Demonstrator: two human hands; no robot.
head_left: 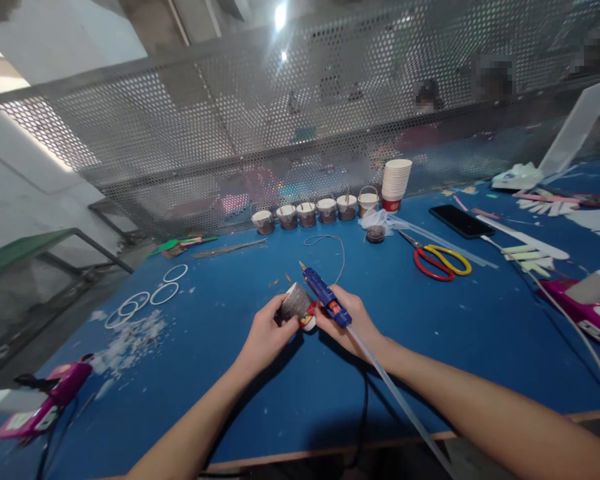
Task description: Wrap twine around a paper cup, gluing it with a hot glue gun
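Centre of the frame: the left hand (266, 333) pinches a small paper cup (298, 305) on its side, fingers closed on its wall; it looks light and crushable, best held by the rim; the right hand (353, 321) wraps a blue glue gun (326, 298), stiff and probably hot-tipped.

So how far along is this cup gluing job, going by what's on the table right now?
Six brown-covered cups stand in a row at the back by the mesh, looking finished. In hand: the left hand holds a cup on its side, while the right hand holds a blue glue gun beside it. A stack of plain paper cups waits untouched, so probably many remain.
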